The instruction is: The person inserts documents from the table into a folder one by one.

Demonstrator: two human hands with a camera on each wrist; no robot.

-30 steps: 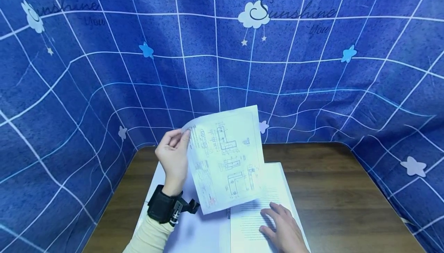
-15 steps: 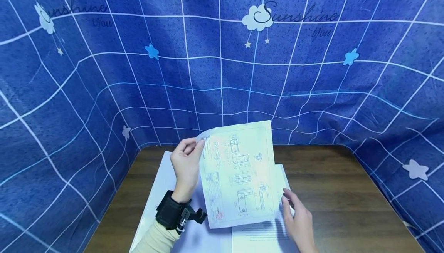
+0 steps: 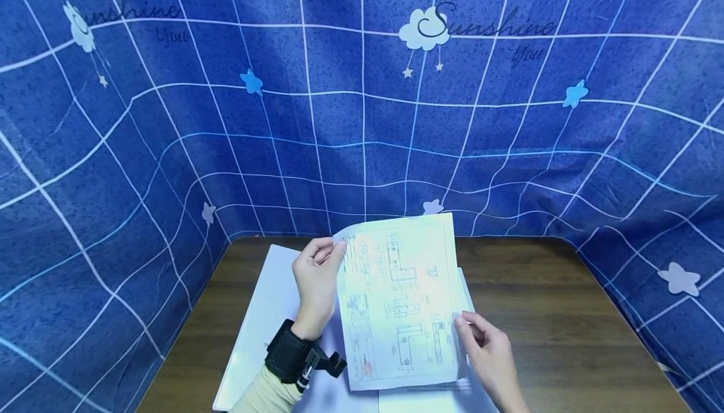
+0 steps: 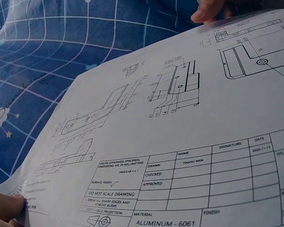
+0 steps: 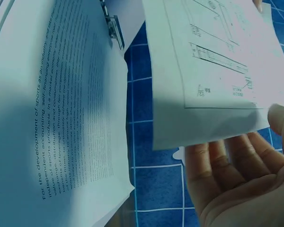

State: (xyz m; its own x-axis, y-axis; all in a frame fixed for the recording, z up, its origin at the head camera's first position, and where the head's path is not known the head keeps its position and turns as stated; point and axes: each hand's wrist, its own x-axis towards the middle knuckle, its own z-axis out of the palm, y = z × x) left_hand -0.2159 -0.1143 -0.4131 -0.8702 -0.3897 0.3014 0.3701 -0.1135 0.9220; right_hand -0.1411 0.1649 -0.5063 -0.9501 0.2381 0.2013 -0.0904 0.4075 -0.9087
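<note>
A sheet with a technical drawing [image 3: 396,306] is raised over an open folder [image 3: 254,319]. My left hand [image 3: 317,278] pinches its upper left edge between thumb and fingers; the left wrist view shows that thumb [image 4: 4,208] on the corner by the small print. At the lower right edge, my right hand [image 3: 491,350] holds the sheet, its thumb on the printed face and its fingers [image 5: 236,153] behind. Most of the folder's right side is hidden by the sheet. The right wrist view shows a page of printed text [image 5: 75,118] beside the folder's metal clip [image 5: 114,30].
The folder lies on a brown wooden table [image 3: 554,312]. A blue curtain [image 3: 339,117] with white grid lines, clouds and stars hangs around the table's back and sides. A black camera strap [image 3: 291,350] sits on my left wrist.
The sheet has come down and to the right with my left hand. My right hand has left the text page and taken hold of the sheet's right edge.
</note>
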